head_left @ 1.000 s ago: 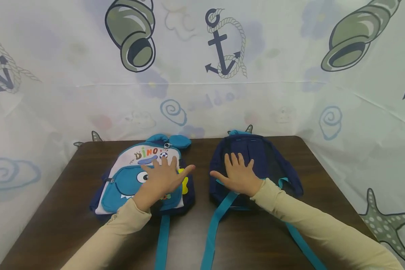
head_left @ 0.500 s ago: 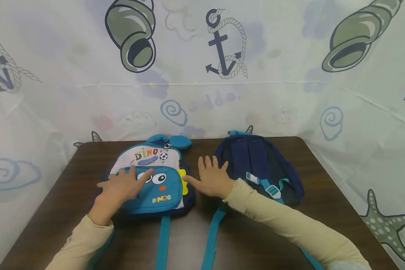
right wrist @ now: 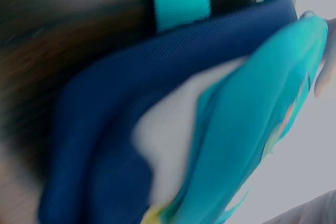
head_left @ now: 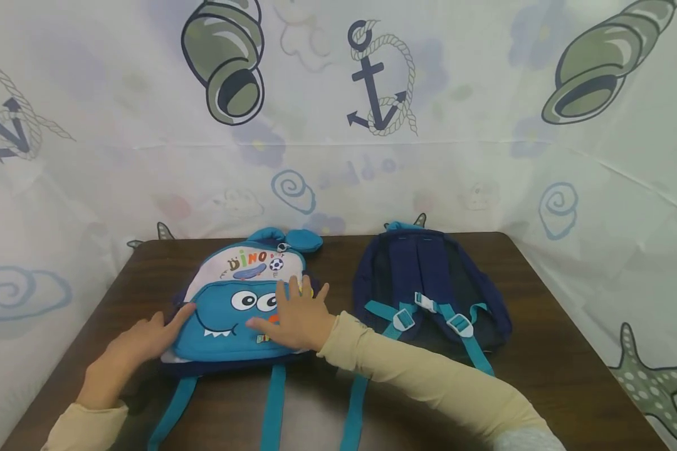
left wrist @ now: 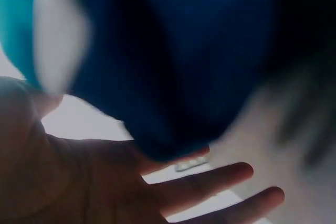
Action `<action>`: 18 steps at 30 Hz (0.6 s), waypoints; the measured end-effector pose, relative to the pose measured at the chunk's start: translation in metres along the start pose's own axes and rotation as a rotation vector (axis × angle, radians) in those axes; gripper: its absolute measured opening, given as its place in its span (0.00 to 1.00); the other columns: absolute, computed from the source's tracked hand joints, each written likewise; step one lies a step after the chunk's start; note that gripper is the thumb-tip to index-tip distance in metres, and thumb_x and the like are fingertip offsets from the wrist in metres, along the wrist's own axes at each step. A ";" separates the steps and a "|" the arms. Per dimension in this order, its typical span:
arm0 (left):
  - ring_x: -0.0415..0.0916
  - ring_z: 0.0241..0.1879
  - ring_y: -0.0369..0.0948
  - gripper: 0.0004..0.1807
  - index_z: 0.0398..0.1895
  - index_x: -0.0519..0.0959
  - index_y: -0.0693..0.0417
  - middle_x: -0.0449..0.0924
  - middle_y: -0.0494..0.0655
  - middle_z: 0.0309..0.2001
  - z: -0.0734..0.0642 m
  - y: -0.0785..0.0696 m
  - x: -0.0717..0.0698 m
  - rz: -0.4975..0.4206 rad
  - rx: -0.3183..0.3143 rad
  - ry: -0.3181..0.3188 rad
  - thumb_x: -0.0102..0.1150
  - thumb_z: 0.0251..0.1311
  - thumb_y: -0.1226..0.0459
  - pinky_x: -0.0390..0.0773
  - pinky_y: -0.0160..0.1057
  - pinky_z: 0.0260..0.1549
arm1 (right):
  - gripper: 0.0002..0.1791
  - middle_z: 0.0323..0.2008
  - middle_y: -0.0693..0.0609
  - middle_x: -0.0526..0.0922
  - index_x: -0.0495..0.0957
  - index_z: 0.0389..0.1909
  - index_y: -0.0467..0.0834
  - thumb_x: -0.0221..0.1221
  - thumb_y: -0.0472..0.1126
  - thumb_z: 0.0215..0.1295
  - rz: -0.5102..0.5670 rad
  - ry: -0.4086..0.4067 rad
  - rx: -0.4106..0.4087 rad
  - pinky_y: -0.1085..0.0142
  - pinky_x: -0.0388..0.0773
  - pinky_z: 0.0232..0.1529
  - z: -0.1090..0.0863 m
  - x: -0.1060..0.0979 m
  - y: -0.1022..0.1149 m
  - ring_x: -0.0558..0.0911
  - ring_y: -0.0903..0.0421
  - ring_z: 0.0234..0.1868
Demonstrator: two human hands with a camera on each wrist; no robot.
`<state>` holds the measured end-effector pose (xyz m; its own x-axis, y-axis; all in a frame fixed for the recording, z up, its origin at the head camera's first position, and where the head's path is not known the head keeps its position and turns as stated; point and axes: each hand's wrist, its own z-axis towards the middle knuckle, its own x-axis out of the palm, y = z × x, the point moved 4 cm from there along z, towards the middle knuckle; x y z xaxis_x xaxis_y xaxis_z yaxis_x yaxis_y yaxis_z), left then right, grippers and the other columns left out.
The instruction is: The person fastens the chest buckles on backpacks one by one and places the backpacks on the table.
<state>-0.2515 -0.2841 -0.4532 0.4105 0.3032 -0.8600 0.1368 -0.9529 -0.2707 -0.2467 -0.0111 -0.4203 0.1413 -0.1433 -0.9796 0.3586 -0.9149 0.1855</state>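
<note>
White cloth backdrop (head_left: 468,166), printed with grey-green shells, navy anchors and blue spirals, spans the head view's upper part, behind a dark brown wood-grain table (head_left: 327,410). At lower left, from a cream sleeve (head_left: 87,429), the person's left hand (head_left: 131,349) reaches to the left edge of a small dinosaur backpack in teal, white and navy (head_left: 217,313). Its thumb lies at the edge of the teal front pocket; in the left wrist view the fingers are extended and spread apart, next to the bag's navy body.

This backpack lies left of centre on the table, front facing up, with 2 cartoon eyes, a toothy mouth and coloured "DINO" lettering. Teal straps extend below it toward the bottom edge.

Over the right part of its front, at the centre of the frame, the right hand (head_left: 303,319) is flat, fingers straight and apart; how firmly it presses cannot be told. Its cream-sleeved forearm crosses from the lower right.

Right of centre lies a navy fabric backpack (head_left: 420,266), showing teal straps and 3 white buckles. At far lower right, a grey dotted starfish print (head_left: 650,379) decorates the cloth.
</note>
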 end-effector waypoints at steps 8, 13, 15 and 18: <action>0.68 0.55 0.76 0.61 0.68 0.54 0.83 0.64 0.85 0.59 0.003 0.015 0.008 -0.067 0.028 0.059 0.11 0.66 0.29 0.75 0.70 0.48 | 0.54 0.77 0.45 0.59 0.56 0.78 0.48 0.37 0.81 0.62 -0.055 0.006 -0.016 0.33 0.59 0.68 0.009 0.012 0.041 0.59 0.39 0.77; 0.64 0.57 0.78 0.59 0.69 0.55 0.79 0.59 0.86 0.61 0.004 0.020 0.011 -0.084 0.041 0.065 0.10 0.66 0.29 0.74 0.71 0.47 | 0.53 0.77 0.47 0.60 0.57 0.77 0.50 0.37 0.82 0.61 -0.054 0.010 0.007 0.32 0.60 0.67 0.009 0.019 0.048 0.61 0.40 0.76; 0.58 0.59 0.80 0.59 0.70 0.55 0.78 0.52 0.88 0.64 0.004 0.021 0.014 -0.111 0.029 0.067 0.10 0.66 0.29 0.71 0.74 0.49 | 0.53 0.77 0.47 0.60 0.57 0.77 0.51 0.37 0.82 0.61 -0.041 0.019 0.022 0.32 0.60 0.67 0.010 0.024 0.046 0.61 0.41 0.76; 0.53 0.61 0.82 0.60 0.72 0.50 0.78 0.46 0.88 0.65 0.004 0.021 0.016 -0.183 0.006 0.066 0.11 0.65 0.28 0.68 0.76 0.52 | 0.52 0.77 0.46 0.60 0.57 0.77 0.52 0.36 0.82 0.62 -0.014 0.035 0.024 0.32 0.58 0.68 0.012 0.033 0.042 0.60 0.40 0.76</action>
<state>-0.2459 -0.2989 -0.4746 0.4373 0.4710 -0.7661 0.2095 -0.8818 -0.4226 -0.2378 -0.0584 -0.4453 0.1689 -0.1170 -0.9787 0.3386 -0.9256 0.1691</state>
